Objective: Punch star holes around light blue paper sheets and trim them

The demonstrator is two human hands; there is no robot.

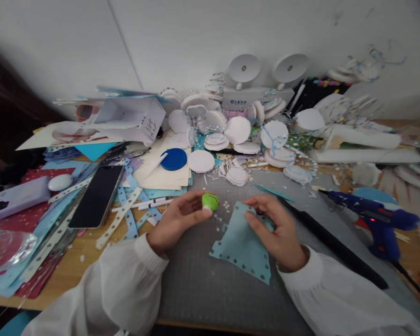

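Observation:
A small green-and-white craft punch (210, 202) is pinched between the thumb and fingers of my left hand (180, 217). My right hand (276, 228) grips the upper right edge of a sheet of light blue paper (243, 247), whose borders carry rows of small flower-shaped holes. The punch and the paper are apart, both just above a grey cutting mat (192, 289). Tiny punched paper bits (226, 205) lie on the mat between the hands.
A blue glue gun (374, 219) with a red light and a long black-handled tool (339, 247) lie at the right. White scalloped discs (238, 130) crowd the back. To the left are a phone (97, 196), punched paper strips (128, 214) and a blue round lid (174, 159).

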